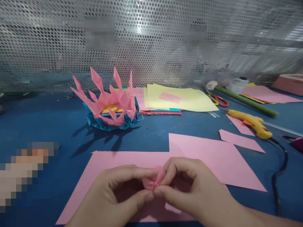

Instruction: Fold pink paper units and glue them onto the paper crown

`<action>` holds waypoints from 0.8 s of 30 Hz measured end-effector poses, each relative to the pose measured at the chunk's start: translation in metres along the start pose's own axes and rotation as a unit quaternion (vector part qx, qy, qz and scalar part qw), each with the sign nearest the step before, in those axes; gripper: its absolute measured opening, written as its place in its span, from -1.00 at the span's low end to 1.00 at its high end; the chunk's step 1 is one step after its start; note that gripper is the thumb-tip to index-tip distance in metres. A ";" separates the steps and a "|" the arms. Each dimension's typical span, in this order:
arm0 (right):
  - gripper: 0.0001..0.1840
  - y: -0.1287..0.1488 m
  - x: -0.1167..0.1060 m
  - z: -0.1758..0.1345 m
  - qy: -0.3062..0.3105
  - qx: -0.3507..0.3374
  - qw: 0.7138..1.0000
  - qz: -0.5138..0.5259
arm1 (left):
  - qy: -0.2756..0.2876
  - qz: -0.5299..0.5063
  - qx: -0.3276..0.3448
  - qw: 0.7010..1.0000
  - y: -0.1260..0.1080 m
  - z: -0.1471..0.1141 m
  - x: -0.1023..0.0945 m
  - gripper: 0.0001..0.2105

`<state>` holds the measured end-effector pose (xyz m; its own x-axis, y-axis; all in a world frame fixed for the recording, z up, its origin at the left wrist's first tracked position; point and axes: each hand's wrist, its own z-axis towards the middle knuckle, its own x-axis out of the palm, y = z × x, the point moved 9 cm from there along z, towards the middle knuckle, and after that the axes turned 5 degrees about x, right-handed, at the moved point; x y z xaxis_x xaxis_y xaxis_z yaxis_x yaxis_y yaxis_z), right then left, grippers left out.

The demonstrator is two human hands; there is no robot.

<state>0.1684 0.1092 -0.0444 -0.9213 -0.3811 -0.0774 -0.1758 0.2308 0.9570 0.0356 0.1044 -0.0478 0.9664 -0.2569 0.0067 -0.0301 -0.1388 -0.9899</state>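
Between my two hands is a small folded piece of pink paper point(151, 183), held above pink sheets on the table. My left hand point(118, 192) pinches its left side with thumb and forefinger. On the other side, the fingers and thumb of my right hand point(191, 186) press the paper's folds, and the thumbs nearly meet under it. One large pink sheet point(94, 176) lies beneath both hands, and a second pink sheet point(208, 157) overlaps it to the right. Farther back stands a crown-like ring of folded pink paper point(120, 101) with tall points and a blue crumpled base point(106, 124).
A yellow glue gun point(251, 121) with a black cord lies at right near pink strips point(241, 140). Behind are yellow sheets point(189, 102), orange-handled scissors point(221, 101) and a green stem point(248, 102). A perforated metal screen point(151, 47) closes the back. A blurred patch point(23, 170) lies at left.
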 end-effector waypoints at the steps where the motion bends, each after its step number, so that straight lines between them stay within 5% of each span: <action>1: -0.80 -0.002 0.000 0.000 0.002 0.007 1.000 0.011 | 0.011 0.007 0.003 1.000 0.000 0.000 0.001 -0.79; 5: -0.75 -0.003 0.000 0.002 0.006 0.024 0.999 0.046 | 0.048 0.040 0.036 0.997 -0.003 0.002 0.004 -0.79; 15: -0.59 -0.002 0.000 0.004 0.003 0.038 0.993 0.108 | 0.033 0.076 0.078 0.993 -0.014 0.003 0.001 -0.76; 24: -0.85 0.009 0.000 0.004 0.021 -0.014 0.996 0.089 | -0.096 -0.021 0.042 0.994 -0.011 0.002 -0.013 -0.88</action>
<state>0.1658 0.1150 -0.0371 -0.9218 -0.3730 0.1054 -0.0007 0.2733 0.9619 0.0244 0.1113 -0.0372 0.9976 -0.0632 0.0292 0.0253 -0.0622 -0.9977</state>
